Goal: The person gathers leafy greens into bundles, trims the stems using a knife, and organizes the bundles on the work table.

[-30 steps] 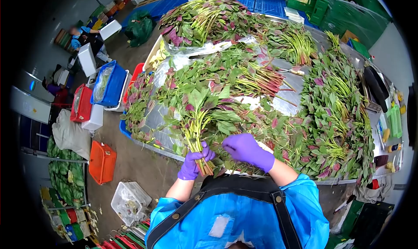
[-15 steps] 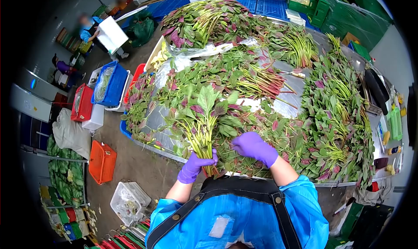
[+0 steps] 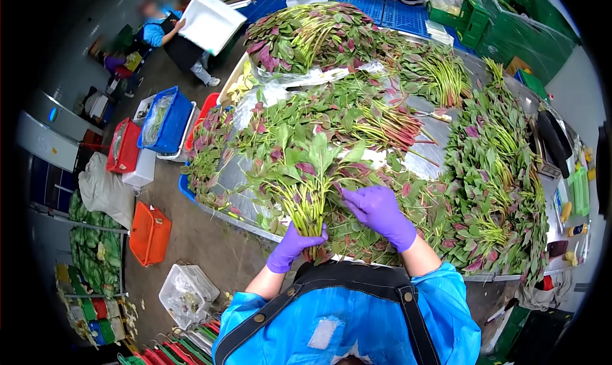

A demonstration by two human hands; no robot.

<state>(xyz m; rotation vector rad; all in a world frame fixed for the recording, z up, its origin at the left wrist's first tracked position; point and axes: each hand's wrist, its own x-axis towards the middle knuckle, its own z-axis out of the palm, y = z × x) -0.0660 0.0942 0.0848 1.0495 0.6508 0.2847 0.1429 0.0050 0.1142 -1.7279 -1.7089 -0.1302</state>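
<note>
My left hand (image 3: 294, 245), in a purple glove, is wrapped round the lower stems of an upright bunch of leafy greens (image 3: 305, 196) at the table's near edge. My right hand (image 3: 377, 213), gloved too, is just right of the bunch with its fingertips pressed together at the leaf edge; what they pinch, if anything, is too small to name. Loose leaves and stems lie under both hands. Beyond them a pile of red-based stems (image 3: 398, 126) rests on the metal table (image 3: 424, 163).
Laid-out bunches (image 3: 488, 174) line the table's right side, and a large heap (image 3: 312, 33) is at the back. Blue (image 3: 167, 119), red (image 3: 122, 147) and orange (image 3: 150, 233) crates stand left. At upper left a person (image 3: 175, 36) carries a white box (image 3: 211, 24).
The bunch in my left hand has spread and shifted slightly right. My right hand has moved closer to its leaves. The person with the white box has come nearer.
</note>
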